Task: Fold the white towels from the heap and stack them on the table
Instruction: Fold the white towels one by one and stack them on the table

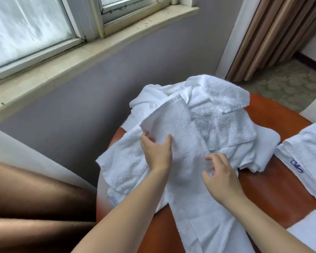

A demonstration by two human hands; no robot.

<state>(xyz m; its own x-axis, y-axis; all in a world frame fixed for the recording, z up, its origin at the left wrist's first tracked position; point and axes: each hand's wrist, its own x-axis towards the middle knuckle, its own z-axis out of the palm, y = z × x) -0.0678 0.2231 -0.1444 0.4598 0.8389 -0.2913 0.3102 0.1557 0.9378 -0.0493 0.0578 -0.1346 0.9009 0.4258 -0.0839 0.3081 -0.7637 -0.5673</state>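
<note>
A heap of white towels [224, 99] covers the far half of a round reddish-brown table [274, 190]. One long white towel [182, 139] runs from the heap down toward me over the table's near edge. My left hand [157, 150] grips its left edge, thumb and fingers curled round the fold. At the towel's right edge my right hand [221, 176] hovers with fingers loosely curled, fingertips touching the cloth. A stack of folded white towels [306, 157] with a blue mark sits at the table's right.
A grey wall and a window sill [91, 50] rise behind the table. Brown curtains [274, 33] hang at the back right. A dark brown cushion [35, 203] lies at the lower left. More white cloth [308, 232] sits at the lower right.
</note>
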